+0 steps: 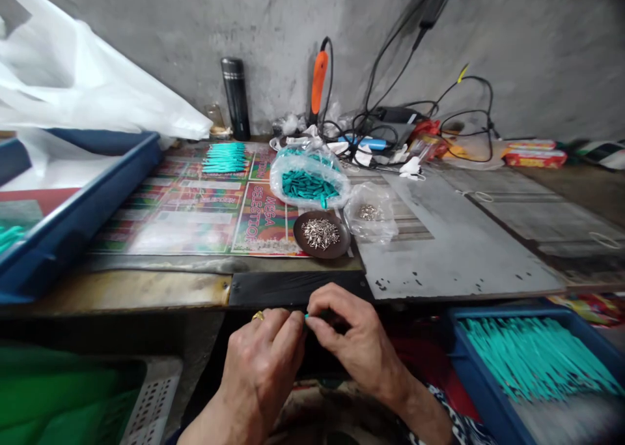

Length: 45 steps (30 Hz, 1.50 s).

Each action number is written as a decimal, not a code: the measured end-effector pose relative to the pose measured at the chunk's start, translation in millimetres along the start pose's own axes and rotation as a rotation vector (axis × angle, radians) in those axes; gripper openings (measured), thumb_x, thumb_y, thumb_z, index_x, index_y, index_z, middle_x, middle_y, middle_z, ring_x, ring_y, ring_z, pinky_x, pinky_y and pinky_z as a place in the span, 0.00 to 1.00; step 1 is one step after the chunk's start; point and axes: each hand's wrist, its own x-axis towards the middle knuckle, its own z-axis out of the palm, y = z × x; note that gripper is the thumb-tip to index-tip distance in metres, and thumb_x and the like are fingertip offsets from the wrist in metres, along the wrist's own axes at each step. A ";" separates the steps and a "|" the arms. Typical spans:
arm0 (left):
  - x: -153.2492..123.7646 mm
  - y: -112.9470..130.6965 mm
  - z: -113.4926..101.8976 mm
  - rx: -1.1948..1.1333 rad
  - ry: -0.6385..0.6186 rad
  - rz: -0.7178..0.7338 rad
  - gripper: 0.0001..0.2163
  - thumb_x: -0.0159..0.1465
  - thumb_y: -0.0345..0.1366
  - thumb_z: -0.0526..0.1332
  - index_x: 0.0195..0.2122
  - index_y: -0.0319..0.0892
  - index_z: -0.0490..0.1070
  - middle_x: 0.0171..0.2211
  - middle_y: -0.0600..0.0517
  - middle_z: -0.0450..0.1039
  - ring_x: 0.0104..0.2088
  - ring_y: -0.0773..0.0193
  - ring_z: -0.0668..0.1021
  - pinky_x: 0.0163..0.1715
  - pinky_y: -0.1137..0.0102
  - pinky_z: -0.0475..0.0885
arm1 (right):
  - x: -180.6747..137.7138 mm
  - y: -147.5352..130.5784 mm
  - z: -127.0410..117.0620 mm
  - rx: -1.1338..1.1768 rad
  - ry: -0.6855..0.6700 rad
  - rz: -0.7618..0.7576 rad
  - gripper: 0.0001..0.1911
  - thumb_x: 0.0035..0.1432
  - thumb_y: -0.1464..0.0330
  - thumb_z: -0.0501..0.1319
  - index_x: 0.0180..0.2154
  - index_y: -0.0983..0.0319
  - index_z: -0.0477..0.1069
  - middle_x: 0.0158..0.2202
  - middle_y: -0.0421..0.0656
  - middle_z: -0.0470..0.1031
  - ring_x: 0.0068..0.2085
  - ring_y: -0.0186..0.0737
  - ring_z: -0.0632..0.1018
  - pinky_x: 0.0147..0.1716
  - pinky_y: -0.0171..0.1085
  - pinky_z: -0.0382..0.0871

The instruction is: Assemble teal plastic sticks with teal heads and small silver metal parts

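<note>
My left hand [258,367], with a gold ring [258,315] on one finger, and my right hand [354,344] meet just below the table's front edge. Their fingertips pinch a small teal piece [306,316], which is mostly hidden by my fingers. Beyond them, a dark brown dish [303,233] holds a heap of small silver metal parts. A clear plastic bag of teal pieces [308,178] lies behind it. To the lower right, a blue tray [481,367] holds many long teal sticks [532,357].
A clear bag of silver parts [370,214] and rows of teal pieces [224,158] lie on a printed sheet [195,204]. A blue tray [83,197] stands at left, below a white plastic bag [73,73]. A black flask [236,98], an orange-handled tool [319,83] and tangled black cables [390,122] line the concrete wall.
</note>
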 end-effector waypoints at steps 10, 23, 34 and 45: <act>1.4 1.2 -0.6 0.020 -0.013 0.008 0.07 0.70 0.30 0.53 0.39 0.41 0.71 0.30 0.50 0.78 0.25 0.63 0.77 0.23 0.69 0.66 | 4.0 -0.1 -1.3 0.513 -0.163 0.604 0.12 0.57 0.61 0.63 0.32 0.64 0.71 0.19 0.36 0.69 0.15 0.26 0.64 0.14 0.25 0.55; -1.6 0.5 -2.5 -0.003 -0.041 0.012 0.09 0.72 0.31 0.50 0.40 0.41 0.70 0.33 0.49 0.78 0.26 0.64 0.76 0.25 0.69 0.66 | -0.7 -0.3 2.1 0.593 -0.157 0.598 0.15 0.53 0.60 0.68 0.35 0.64 0.70 0.17 0.33 0.64 0.15 0.27 0.63 0.14 0.26 0.55; 1.4 2.9 -3.3 0.023 -0.037 0.031 0.09 0.70 0.30 0.53 0.37 0.41 0.71 0.30 0.49 0.77 0.25 0.62 0.76 0.23 0.68 0.65 | -0.6 3.0 2.5 0.591 -0.144 0.618 0.17 0.58 0.56 0.65 0.30 0.64 0.69 0.20 0.36 0.70 0.15 0.25 0.64 0.13 0.25 0.53; -4.6 1.8 -0.4 -0.068 -0.066 -0.032 0.08 0.70 0.30 0.54 0.37 0.41 0.73 0.30 0.51 0.77 0.25 0.63 0.77 0.23 0.69 0.65 | -5.3 4.5 8.0 0.537 -0.086 0.582 0.15 0.57 0.59 0.67 0.29 0.64 0.71 0.18 0.36 0.69 0.14 0.25 0.64 0.12 0.25 0.54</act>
